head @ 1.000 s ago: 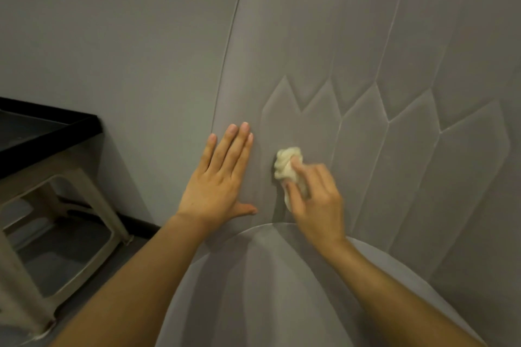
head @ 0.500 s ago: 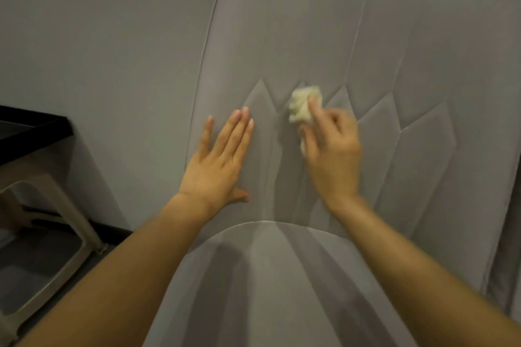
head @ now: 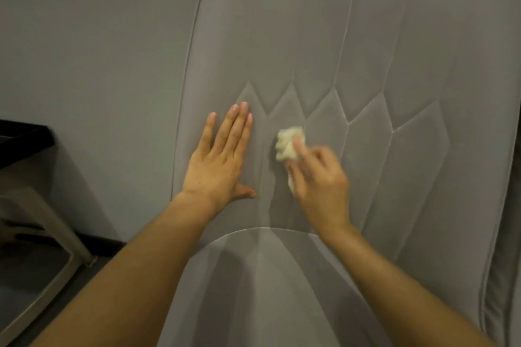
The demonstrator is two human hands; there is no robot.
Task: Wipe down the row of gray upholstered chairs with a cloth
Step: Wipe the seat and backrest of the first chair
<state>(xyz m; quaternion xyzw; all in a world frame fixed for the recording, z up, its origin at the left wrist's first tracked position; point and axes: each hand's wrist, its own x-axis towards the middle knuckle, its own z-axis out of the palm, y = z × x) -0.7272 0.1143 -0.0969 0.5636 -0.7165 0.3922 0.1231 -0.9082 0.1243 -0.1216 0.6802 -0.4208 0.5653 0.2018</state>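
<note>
Your left hand (head: 217, 166) lies flat on the backrest (head: 394, 65), blocking the cloth (head: 289, 142) leftward; upward and rightward it lies bare. A stool (head: 53, 222) stands well left.

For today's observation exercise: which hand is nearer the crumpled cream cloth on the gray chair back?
Right. The right hand holds the crumpled cream cloth; the left hand lies flat to its left, apart.
</note>
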